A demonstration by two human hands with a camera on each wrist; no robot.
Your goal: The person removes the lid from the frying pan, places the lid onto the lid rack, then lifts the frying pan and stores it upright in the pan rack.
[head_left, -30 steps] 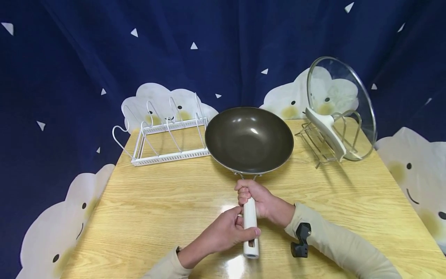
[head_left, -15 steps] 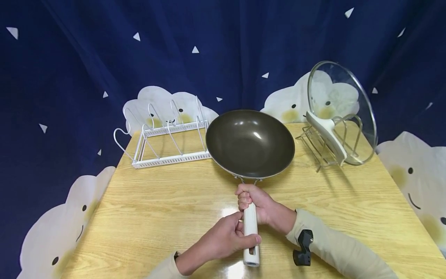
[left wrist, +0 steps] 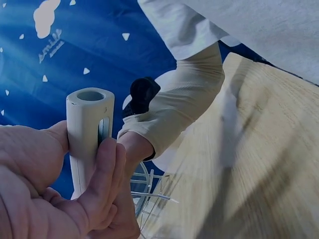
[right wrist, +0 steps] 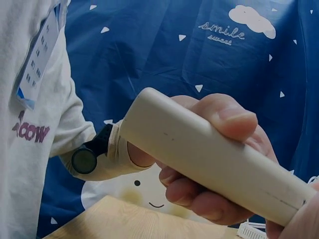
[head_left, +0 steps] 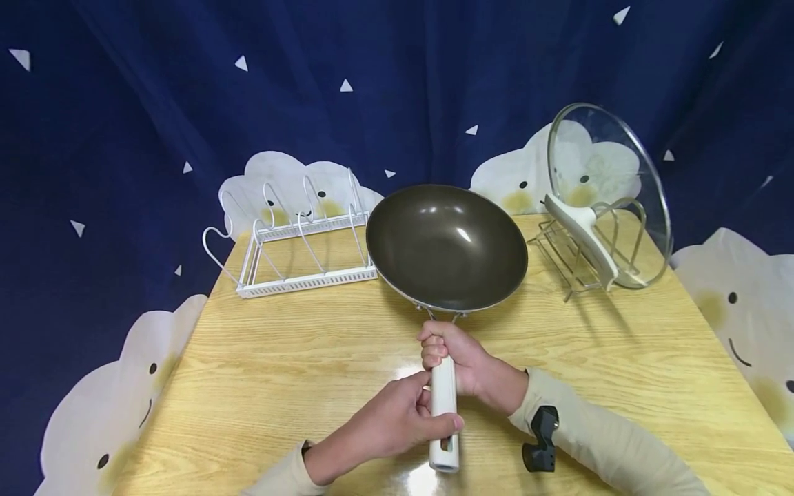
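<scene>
A dark wok [head_left: 446,248] with a long cream handle [head_left: 443,399] is held over the middle of the table, its inside facing up and toward me. My right hand [head_left: 455,355] grips the handle close to the pan, fingers curled round it. Nearer the free end, my left hand [head_left: 397,417] holds the same handle, thumb across the top. In the left wrist view the handle's hollow end and side slot show beside the left fingers [left wrist: 104,169]. The right wrist view shows the left thumb [right wrist: 237,119] on the handle.
At the back left stands a white wire rack [head_left: 304,275], close to the wok's left rim in the head view. At the back right a glass lid [head_left: 620,179] with a cream handle leans upright in a small metal stand [head_left: 571,265]. A blue curtain [head_left: 397,83] hangs behind the wooden table [head_left: 279,372].
The wok dips slightly in the head view and then rises again, with much of the scene shifting alike. Both hands keep their hold on the handle.
</scene>
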